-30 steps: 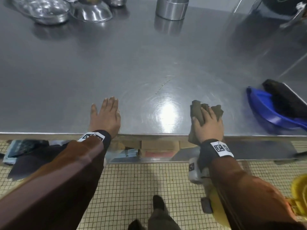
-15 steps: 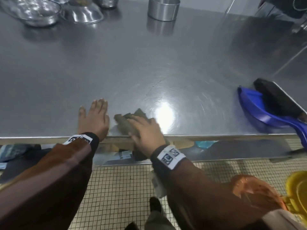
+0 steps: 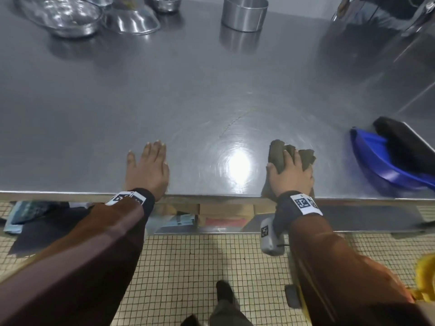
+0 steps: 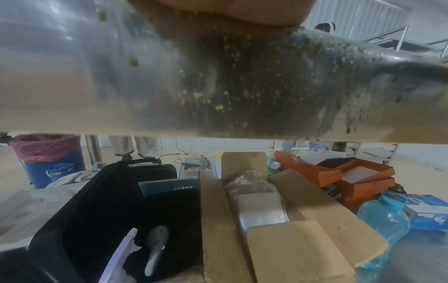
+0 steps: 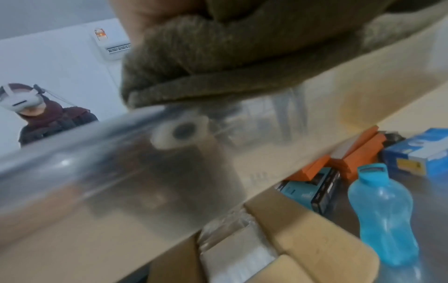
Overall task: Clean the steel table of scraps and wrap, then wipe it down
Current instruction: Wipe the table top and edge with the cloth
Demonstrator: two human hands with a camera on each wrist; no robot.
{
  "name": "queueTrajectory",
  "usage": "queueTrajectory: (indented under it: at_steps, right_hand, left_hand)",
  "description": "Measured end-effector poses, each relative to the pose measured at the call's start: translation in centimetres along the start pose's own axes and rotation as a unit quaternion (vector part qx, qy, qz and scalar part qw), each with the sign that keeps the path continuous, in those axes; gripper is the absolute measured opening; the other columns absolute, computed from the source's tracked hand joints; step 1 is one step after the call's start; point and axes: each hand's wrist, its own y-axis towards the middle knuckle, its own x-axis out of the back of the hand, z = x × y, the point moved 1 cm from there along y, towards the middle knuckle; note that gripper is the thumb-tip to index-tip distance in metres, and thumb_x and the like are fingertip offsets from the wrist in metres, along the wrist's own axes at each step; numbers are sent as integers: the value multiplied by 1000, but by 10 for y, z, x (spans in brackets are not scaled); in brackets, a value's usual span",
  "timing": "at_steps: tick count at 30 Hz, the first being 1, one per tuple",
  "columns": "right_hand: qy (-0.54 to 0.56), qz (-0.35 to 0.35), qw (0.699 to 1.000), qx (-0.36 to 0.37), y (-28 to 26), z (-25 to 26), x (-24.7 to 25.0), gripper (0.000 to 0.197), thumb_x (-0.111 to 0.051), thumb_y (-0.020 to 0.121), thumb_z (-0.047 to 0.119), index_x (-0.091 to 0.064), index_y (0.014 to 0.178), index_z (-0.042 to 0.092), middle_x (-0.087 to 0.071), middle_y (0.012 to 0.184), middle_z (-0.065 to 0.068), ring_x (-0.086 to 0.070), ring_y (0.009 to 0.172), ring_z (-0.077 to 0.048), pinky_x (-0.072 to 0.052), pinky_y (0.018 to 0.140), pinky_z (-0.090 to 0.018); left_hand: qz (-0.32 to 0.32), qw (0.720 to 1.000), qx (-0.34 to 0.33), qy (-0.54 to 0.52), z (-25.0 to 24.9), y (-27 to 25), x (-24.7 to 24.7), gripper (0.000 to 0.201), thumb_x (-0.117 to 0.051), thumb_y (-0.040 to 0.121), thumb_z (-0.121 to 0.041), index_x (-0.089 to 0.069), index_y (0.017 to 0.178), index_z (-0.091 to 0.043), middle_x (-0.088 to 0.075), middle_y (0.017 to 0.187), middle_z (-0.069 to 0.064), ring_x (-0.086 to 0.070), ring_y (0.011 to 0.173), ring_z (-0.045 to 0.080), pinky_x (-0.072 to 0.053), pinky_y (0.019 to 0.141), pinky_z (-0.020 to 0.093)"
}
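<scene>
The steel table (image 3: 211, 90) is shiny and streaked near its front edge. My left hand (image 3: 148, 168) lies flat on it, fingers straight, palm down at the edge. To its right, my right hand (image 3: 290, 175) grips a bunched olive cloth (image 3: 277, 154) and presses it on the table by the front edge. In the right wrist view the cloth (image 5: 218, 57) hangs a little over the table rim. The left wrist view shows the table's front face (image 4: 242, 76) speckled with small yellow-green scraps.
A blue dustpan (image 3: 381, 168) with a black brush (image 3: 404, 144) lies at the right edge. Steel bowls (image 3: 63, 15) and a steel ring (image 3: 244, 12) stand at the back. Below are a cardboard box (image 4: 278, 220), a black bin (image 4: 109, 210) and a blue bottle (image 4: 385, 216).
My right hand swept the cloth left along the front edge up to my left hand, then back to the right. The left hand stayed flat in place.
</scene>
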Motion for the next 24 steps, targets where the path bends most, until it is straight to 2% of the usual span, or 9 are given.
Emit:
queueTrajectory:
  at_steps: [5,9,11,14,17,19,21,22,24]
  right_hand:
    - [10,17,995,97,-24,45,-11,59,-37,93,49,-23,148,30,-14,158,10,-18,141,-37,-21,113,-51]
    - [-55,83,973,209,-61,81,-23,83,-32,82,74,-8,150,33,-6,159,7,-13,141,-40,-17,112,-55]
    - [-84,98,955,268,-71,80,-27,92,-42,75,77,-4,149,37,-4,159,8,-13,140,-39,-19,110,-55]
    - [-117,96,921,359,-68,57,-25,85,-61,80,54,-12,148,36,-11,158,10,-24,135,-36,-26,108,-51]
    - [-89,77,900,420,-57,29,-11,62,-63,85,28,-37,141,32,-32,151,11,-45,113,-32,-42,95,-47]
    - [-57,90,904,414,-44,19,5,51,-61,86,23,-47,134,34,-40,146,15,-49,109,-26,-41,93,-36]
    - [7,92,931,353,-19,15,22,44,-63,84,23,-55,126,28,-54,134,9,-55,108,-25,-37,87,-27]
    - [58,67,948,307,-2,16,33,42,-65,81,22,-57,122,24,-60,126,2,-58,107,-27,-38,84,-26]
    - [150,-4,964,221,43,17,49,43,-67,80,24,-56,122,19,-62,121,-6,-59,109,-28,-43,88,-29]
  left_hand:
    - [3,1000,1,-6,-1,-1,1,53,-18,98,-26,-9,150,-17,-5,159,-2,-3,146,15,0,116,47]
    - [10,1000,0,-11,-2,-3,3,53,-19,98,-29,-8,150,-17,-4,159,-2,-2,146,14,1,116,46]
    - [18,1000,1,-9,-2,-2,3,55,-19,98,-34,-7,149,-17,-3,159,-1,-1,146,15,2,116,47]
    - [28,1000,0,6,-2,-2,2,60,-18,97,-45,-4,149,-18,0,159,-2,1,146,15,2,116,47]
    - [33,999,-4,13,0,-1,0,63,-14,95,-50,-1,149,-20,3,158,-3,3,146,14,2,116,47]
    - [32,999,-3,17,1,-1,-1,64,-12,95,-51,1,149,-20,4,158,-3,3,146,14,2,117,46]
    - [31,999,-4,20,2,0,-2,64,-9,94,-52,1,149,-20,4,158,-3,3,146,14,3,116,46]
    - [33,999,-5,21,2,0,-3,66,-6,92,-54,1,149,-21,5,158,-3,4,146,14,3,116,46]
    - [37,999,-4,21,2,0,-3,72,-1,86,-56,2,149,-21,5,158,-3,4,146,14,5,116,45]
